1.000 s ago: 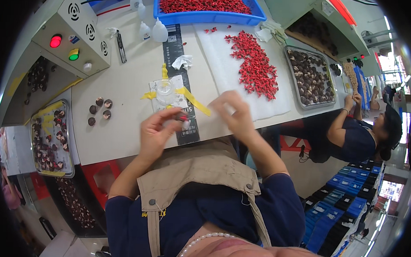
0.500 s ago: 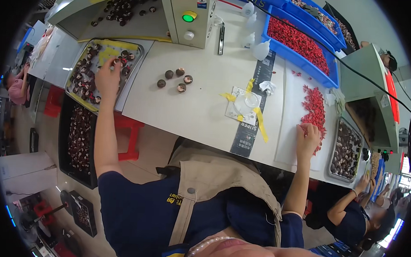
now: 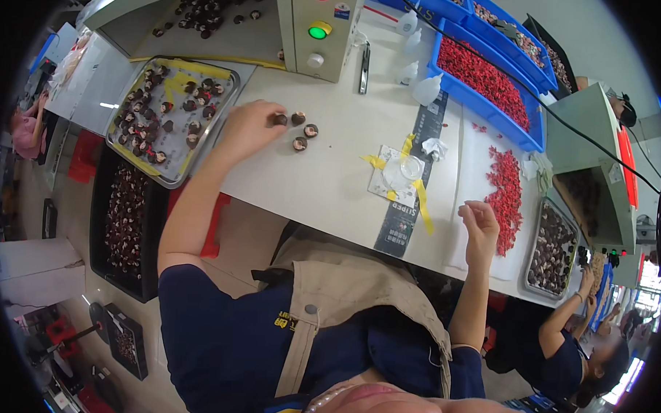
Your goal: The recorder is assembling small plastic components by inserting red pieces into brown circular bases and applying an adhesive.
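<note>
My left hand point(image 3: 254, 129) is over the left part of the white table, its fingertips closed on a small dark brown round piece point(image 3: 279, 120). Three like pieces stand just beside it, among them one with a pale pinkish face point(image 3: 300, 143). My right hand point(image 3: 481, 230) hovers at the table's right side with thumb and fingers pinched; whatever is between them is too small to make out. Close to that hand, a heap of small red bits point(image 3: 504, 191) lies on a white sheet point(image 3: 466, 167). A metal tray point(image 3: 177, 173) of dark round pieces, some with red bits, sits left of my left hand.
A square pad point(image 3: 381, 180) with a clear round dish point(image 3: 402, 170) is taped down mid-table. White squeeze bottles point(image 3: 426, 90) and a blue bin point(image 3: 486, 123) of red bits stand behind. A machine point(image 3: 318, 53) with lit buttons borders the back. A co-worker point(image 3: 565, 353) sits at right.
My left hand has left the metal tray and moved right to the loose round pieces. My right hand has lifted from the red heap and shifted slightly left.
</note>
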A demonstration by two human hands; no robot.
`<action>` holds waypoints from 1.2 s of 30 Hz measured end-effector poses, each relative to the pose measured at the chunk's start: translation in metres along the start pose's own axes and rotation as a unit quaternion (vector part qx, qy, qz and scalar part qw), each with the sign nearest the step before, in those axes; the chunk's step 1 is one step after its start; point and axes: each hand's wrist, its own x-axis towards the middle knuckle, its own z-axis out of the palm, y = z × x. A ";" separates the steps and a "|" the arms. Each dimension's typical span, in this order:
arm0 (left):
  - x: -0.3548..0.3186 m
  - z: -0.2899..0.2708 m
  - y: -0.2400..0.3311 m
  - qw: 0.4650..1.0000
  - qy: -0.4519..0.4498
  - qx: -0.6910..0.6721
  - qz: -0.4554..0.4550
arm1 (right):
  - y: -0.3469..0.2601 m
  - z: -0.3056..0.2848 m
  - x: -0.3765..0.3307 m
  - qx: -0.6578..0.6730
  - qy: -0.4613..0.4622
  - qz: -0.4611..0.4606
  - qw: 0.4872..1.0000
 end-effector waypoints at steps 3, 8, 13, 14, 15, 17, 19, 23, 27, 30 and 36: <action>0.003 0.014 -0.009 0.997 -0.015 0.067 0.046 | -0.003 0.011 0.003 0.060 -0.035 0.014 0.998; -0.017 0.021 0.011 0.923 0.198 -0.329 0.027 | -0.001 0.020 0.002 0.106 -0.053 0.032 0.992; -0.039 0.010 0.022 0.795 0.122 -0.594 -0.026 | 0.004 0.015 0.004 0.103 -0.046 0.017 0.993; -0.041 0.009 0.023 0.747 0.095 -0.657 -0.036 | 0.003 0.017 0.004 0.107 -0.048 0.015 0.993; -0.044 0.008 0.025 0.743 0.113 -0.658 -0.041 | 0.002 0.021 0.004 0.117 -0.050 0.015 0.992; -0.045 0.020 0.024 0.732 0.122 -0.669 -0.039 | -0.005 0.026 0.001 0.123 -0.052 0.015 0.991; -0.048 0.022 0.025 0.724 0.138 -0.674 -0.038 | -0.007 0.032 -0.001 0.126 -0.060 0.011 0.990; -0.061 0.031 0.047 0.709 0.129 -0.689 -0.071 | -0.004 0.038 -0.006 0.120 -0.062 -0.024 0.991; -0.062 0.042 0.050 0.697 0.131 -0.703 -0.056 | -0.002 0.039 -0.013 0.073 -0.042 -0.042 0.996; -0.070 0.044 0.053 0.679 0.130 -0.720 -0.064 | -0.003 0.038 -0.017 0.066 -0.022 -0.052 0.996; -0.089 0.041 0.052 0.704 0.108 -0.694 -0.106 | 0.006 0.051 -0.018 0.081 -0.021 -0.054 0.995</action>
